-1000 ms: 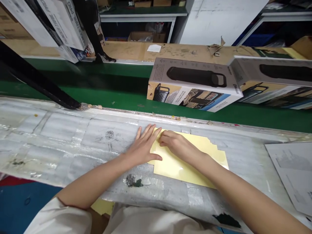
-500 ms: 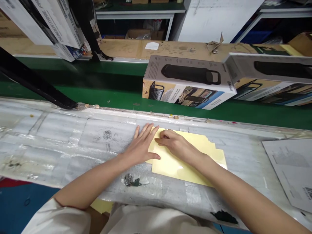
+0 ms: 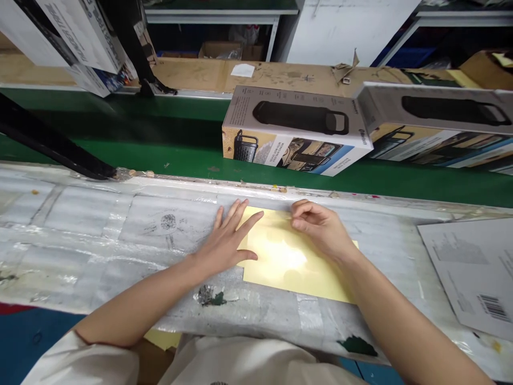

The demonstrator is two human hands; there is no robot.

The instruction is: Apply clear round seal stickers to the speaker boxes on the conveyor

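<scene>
A glossy pale yellow sheet [image 3: 296,275] with stepped corners lies flat on the worktop, bright with reflected light. My left hand [image 3: 226,240] rests palm down on its left end, fingers spread. Over the sheet's upper right part, my right hand [image 3: 323,227] is held with thumb and fingertips pinched together. Something thin may be between those fingertips, but it is too faint to make out. My right hand and forearm hide the sheet's right end.
Beyond the plastic-covered worktop [image 3: 80,214] runs a green belt [image 3: 172,144]. Printed speaker boxes [image 3: 296,125] stand on it. A white printed carton [image 3: 476,267] lies at right. A black slanted post [image 3: 60,141] rises at left, near upright white boxes [image 3: 80,37].
My right hand has moved right across the sheet, away from my left hand, and stays pinched. My left hand remains spread on the sheet. The view has shifted slightly.
</scene>
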